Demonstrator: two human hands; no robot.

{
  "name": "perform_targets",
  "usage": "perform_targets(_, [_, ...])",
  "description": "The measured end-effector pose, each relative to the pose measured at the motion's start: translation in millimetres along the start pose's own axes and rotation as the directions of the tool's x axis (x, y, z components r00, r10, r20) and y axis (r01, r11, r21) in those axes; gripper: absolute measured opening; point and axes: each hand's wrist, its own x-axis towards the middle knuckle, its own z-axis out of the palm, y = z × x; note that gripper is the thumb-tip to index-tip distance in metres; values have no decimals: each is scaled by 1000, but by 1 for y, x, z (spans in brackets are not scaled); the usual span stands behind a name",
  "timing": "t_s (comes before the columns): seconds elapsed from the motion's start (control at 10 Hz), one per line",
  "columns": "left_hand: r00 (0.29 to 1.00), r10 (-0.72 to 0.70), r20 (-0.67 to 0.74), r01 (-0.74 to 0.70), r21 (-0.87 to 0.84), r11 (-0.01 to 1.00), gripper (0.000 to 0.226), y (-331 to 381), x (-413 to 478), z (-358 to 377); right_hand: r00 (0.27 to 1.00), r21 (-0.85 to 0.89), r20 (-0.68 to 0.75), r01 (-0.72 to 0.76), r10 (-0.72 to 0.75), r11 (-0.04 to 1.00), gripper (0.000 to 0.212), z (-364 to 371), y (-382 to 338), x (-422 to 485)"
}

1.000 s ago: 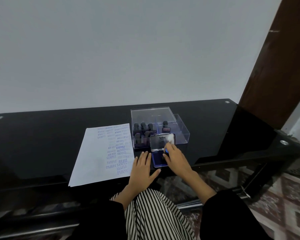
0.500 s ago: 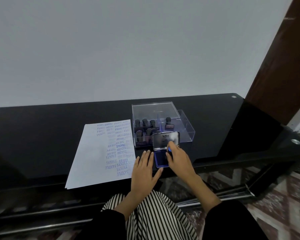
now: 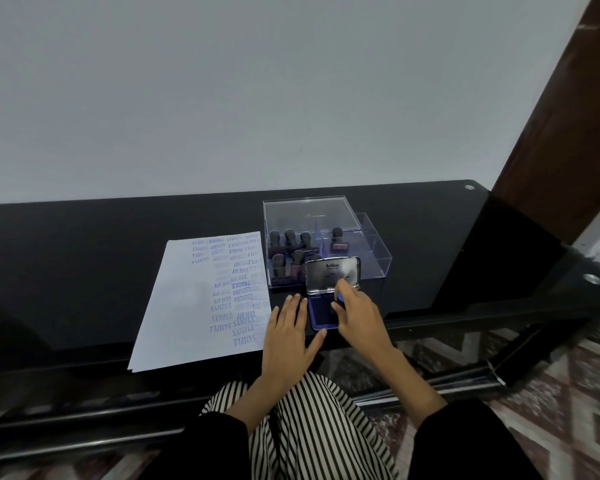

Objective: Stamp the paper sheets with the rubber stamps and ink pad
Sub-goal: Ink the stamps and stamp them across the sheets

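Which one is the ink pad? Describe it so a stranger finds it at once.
Start at the black glass table and find the clear box of stamps. Directly in front of that box, right of the paper sheet, lies the ink pad. It alone has a blue inked face and a raised silver lid reading Artline.

Blue-handled stamp (image 3: 340,297) on open ink pad (image 3: 317,313); printed paper sheets (image 3: 187,306) flat, just left.

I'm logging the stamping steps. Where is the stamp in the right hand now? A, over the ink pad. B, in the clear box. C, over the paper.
A: the right hand holds the stamp over the open blue ink pad, apart from the paper.
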Motion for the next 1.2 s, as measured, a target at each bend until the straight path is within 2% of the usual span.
perform_targets(0.5, [1000, -9, 20, 9, 8, 1000, 74, 0, 0, 0, 998, -25, 53, -37, 38, 999, 18, -4, -2, 12])
perform_targets(0.9, [999, -19, 40, 19, -18, 1000, 76, 0, 2, 0, 999, 13, -37, 0, 0, 1000, 21, 2, 1, -7])
perform_targets(1.2, [995, -16, 94, 17, -14, 1000, 76, -1, 1, -1, 996, -7, 81, -35, 35, 999, 16, -7, 0, 11])
